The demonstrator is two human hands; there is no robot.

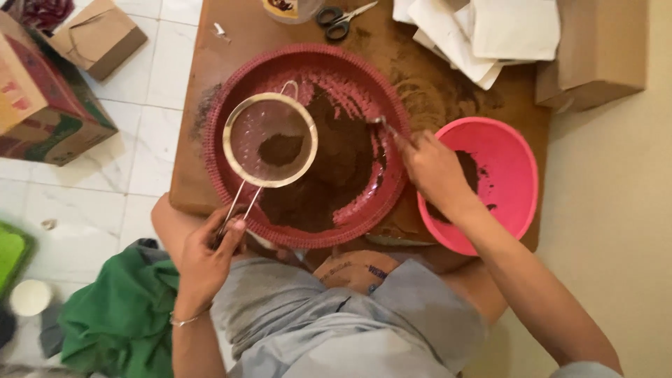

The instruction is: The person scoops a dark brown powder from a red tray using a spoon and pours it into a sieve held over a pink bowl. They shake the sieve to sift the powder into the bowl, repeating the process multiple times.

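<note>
Sifting is under way: the left hand (204, 260) grips the wire-handled sieve (270, 141) over the red tray (231, 91) of brown powder (336, 168), the right hand (434, 171) pinching a spoon (383, 126), due to tip into the mesh

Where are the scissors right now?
In the head view the scissors lie at the top edge of the brown board, just above the red round tray and left of the white paper packets.

Just one head cam, looking straight down.
Pretty close above the desk (231, 42), lap along the bottom edge.
</note>
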